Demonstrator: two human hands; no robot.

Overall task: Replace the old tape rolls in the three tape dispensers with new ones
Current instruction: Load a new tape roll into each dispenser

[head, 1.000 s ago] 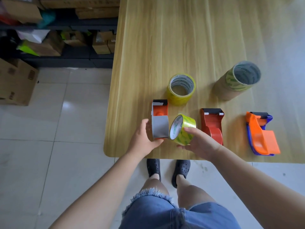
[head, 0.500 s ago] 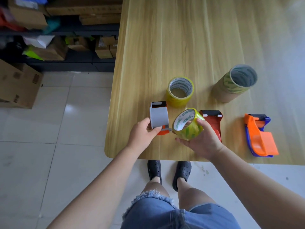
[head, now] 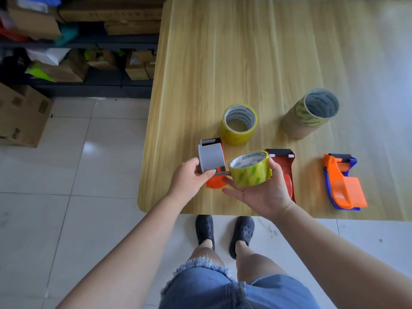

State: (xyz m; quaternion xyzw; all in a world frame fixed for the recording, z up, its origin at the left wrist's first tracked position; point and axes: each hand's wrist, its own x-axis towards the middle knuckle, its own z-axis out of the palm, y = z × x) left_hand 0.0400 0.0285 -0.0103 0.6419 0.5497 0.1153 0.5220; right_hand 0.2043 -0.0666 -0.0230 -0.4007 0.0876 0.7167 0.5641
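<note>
My left hand (head: 189, 179) grips the grey and orange tape dispenser (head: 210, 160), lifted at the table's near edge. My right hand (head: 265, 192) holds a yellow-green tape roll (head: 250, 169) right beside that dispenser, its open core tilted up. Behind my right hand stands a red dispenser (head: 284, 162), partly hidden. An orange and blue dispenser (head: 342, 186) lies further right. Another yellow tape roll (head: 239, 124) lies flat behind the grey dispenser. A stack of rolls (head: 308, 113) with brown cores leans at the back right.
The wooden table (head: 245, 52) ends at its near edge just before my feet. Left of it are tiled floor, a dark shelf (head: 100, 83) with cardboard boxes, and a large carton (head: 20, 114) on the floor.
My left hand has lifted and turned the grey dispenser. My right hand has raised the tape roll and tipped its core upward, bringing it against the dispenser.
</note>
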